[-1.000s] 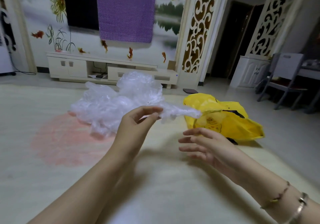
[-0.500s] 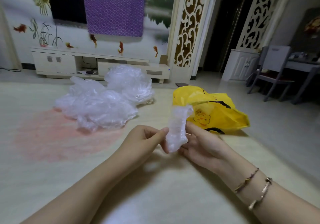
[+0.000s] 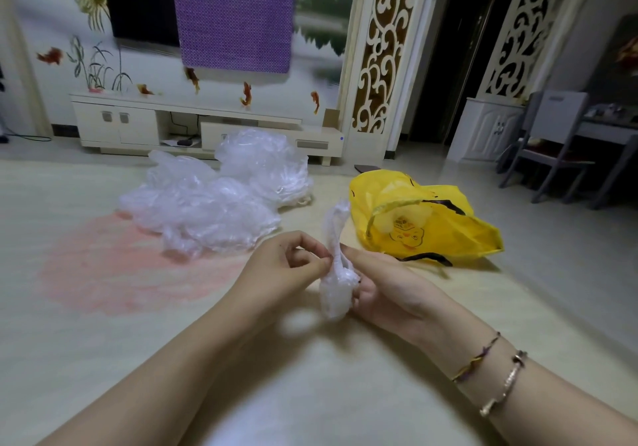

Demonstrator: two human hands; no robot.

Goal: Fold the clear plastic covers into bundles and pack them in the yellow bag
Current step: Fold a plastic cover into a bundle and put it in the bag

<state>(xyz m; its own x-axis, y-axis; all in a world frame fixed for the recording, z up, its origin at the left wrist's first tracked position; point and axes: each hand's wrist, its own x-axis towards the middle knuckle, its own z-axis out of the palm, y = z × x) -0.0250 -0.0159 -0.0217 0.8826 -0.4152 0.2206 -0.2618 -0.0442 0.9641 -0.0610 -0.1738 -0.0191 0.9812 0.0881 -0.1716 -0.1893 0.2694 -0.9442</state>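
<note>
Plastic, one clear cover gathered into a narrow bundle (image 3: 334, 274), stood nearly upright between the two hands, its long axis running from a fat lower end near the palms up to a thin tail that leaned slightly right. The left hand (image 3: 288, 269) pinched the bundle at its waist with thumb and fingertips closed on it; the right hand (image 3: 381, 290) cupped the lower part from the other side, fingers wrapped against it. Both held it just above the pale floor (image 3: 310, 376).

The yellow bag (image 3: 428, 224) lay on the floor beyond and to the right of the bundle, near but not touching it, its mouth turned toward the person. So the right hand was the nearer one for packing, I judged, and the tail already pointed roughly bagward. The pile of loose clear plastic covers (image 3: 207, 204) lay farther off to the left, well apart from the bag, with much evidently left to fold.
</note>
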